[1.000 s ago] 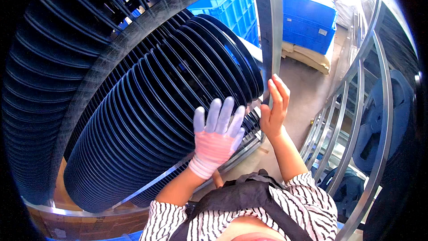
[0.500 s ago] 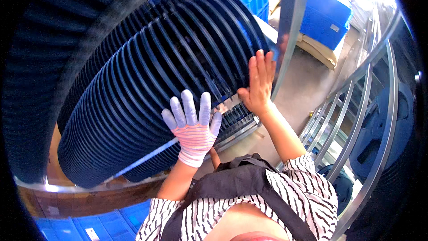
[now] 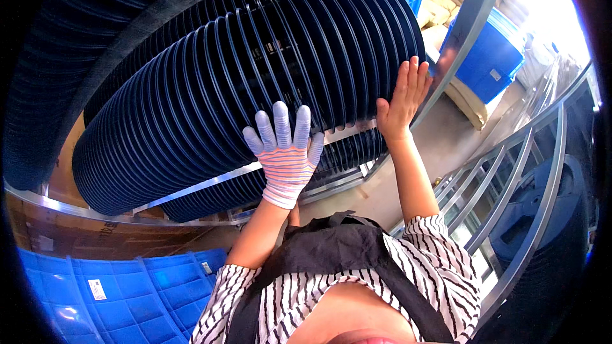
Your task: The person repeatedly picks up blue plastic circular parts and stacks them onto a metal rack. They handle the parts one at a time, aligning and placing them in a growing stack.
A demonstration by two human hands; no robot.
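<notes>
A long row of thin black discs [image 3: 210, 83] stands on edge, packed side by side on a metal rack [image 3: 197, 185]. My left hand [image 3: 285, 156], in a striped glove with pale grey fingers, lies against the near rims with its fingers spread. Bare, my right hand [image 3: 403, 102] rests flat at the row's right end, fingers stretched upward and the thumb toward the discs. Neither hand grips anything. Whether the right palm presses on the last disc cannot be made out.
Metal rack post [image 3: 475, 19] rises just beyond my right hand. Another rack with slanted bars [image 3: 510, 197] holds dark round parts [image 3: 535, 204] at the right. Blue crates stand at the lower left [image 3: 127, 293] and upper right [image 3: 488, 57]. More black discs [image 3: 57, 76] fill the far left.
The view has shifted, showing more of the blue crate at lower left. Both hands stay at the discs, a little farther apart in the picture. Gaps between discs at the right look narrower.
</notes>
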